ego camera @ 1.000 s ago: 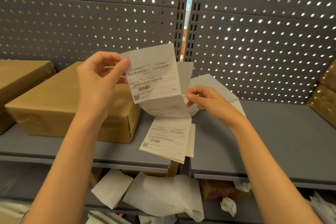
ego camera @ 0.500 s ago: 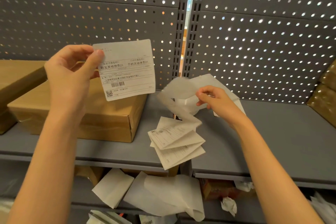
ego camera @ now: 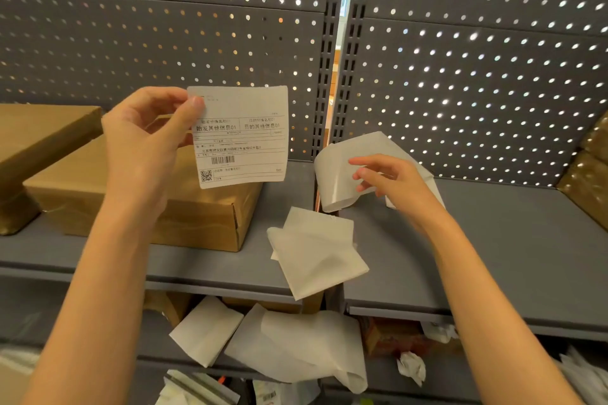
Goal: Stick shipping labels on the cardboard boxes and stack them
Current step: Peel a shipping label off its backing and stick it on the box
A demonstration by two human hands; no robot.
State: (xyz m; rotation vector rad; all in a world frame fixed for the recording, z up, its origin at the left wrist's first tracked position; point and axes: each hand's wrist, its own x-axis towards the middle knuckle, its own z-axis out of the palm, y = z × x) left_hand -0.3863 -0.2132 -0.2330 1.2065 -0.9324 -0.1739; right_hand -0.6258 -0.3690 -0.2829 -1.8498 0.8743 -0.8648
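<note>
**Single label held up at shelf; backing strip loose on the right**

At 9 o'clock, part of a brown wrapped box (ego camera: 39, 141) is seen, resting tilted over the far left corner of a cardboard box (ego camera: 184, 210). The cardboard box sits on the grey shelf (ego camera: 493, 260), its flap edge facing 3 o'clock.

The left hand (ego camera: 144, 148) is raised at about 10 o'clock from frame centre. One shipping label (ego camera: 241, 138) is pinched at its upper left corner between thumb and fingers, printed side toward the camera, with barcode and QR code readable. The label is held in the air in front of the cardboard box and is not stuck to it.

Just below centre, a folded stack of labels (ego camera: 317, 253) is seen with blank sides showing, overhanging the front edge of the shelf; whether it hangs or rests there cannot be told.

At 3 o'clock, the right hand (ego camera: 391, 181) is observed with fingers loosely extended against a curled white backing strip (ego camera: 342, 171). Whether the strip is gripped cannot be told.

Behind, a grey perforated panel (ego camera: 460, 76) is noted. At 6 o'clock, discarded backing papers (ego camera: 289, 345) lie on the lower shelf. Brown packages (ego camera: 589, 174) are stacked at the far right edge.
</note>
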